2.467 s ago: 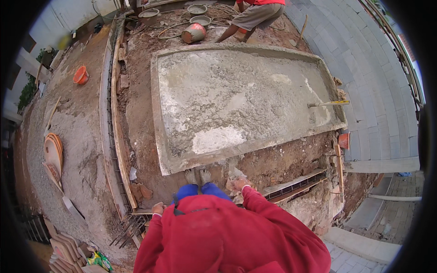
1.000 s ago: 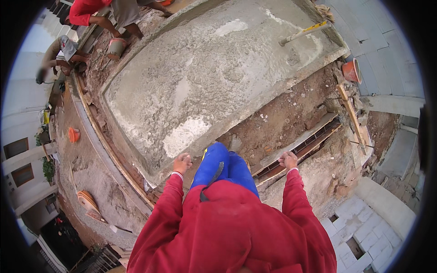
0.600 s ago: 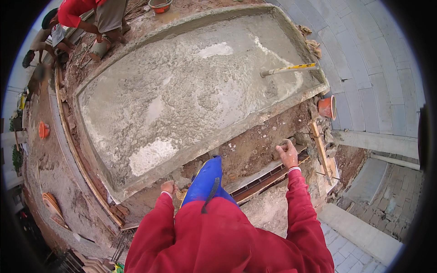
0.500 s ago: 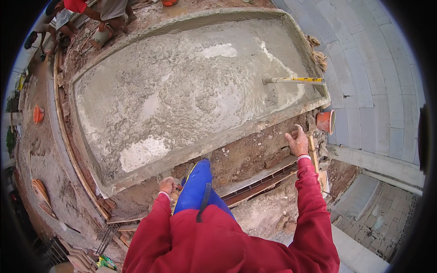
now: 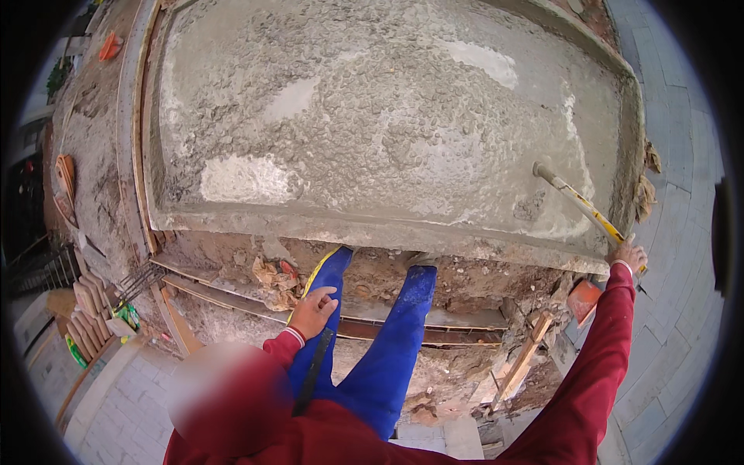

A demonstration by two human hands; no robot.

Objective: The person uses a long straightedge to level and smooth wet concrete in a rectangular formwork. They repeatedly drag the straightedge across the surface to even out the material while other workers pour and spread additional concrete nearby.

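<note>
right hand [image 5: 629, 254] has moved out since the earlier frame: i see its fingers curled round the yellow end of the tilted handle [image 5: 575, 195], at the trough's [image 5: 372, 225] corner. mortar [image 5: 372, 116] hides its foot. left hand [image 5: 313, 311] half-open, empty.

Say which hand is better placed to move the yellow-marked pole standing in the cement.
Right, probably: the right hand is at the outer end of the pole, apparently gripping it. The left hand is over the blue trousers, away from it.
</note>
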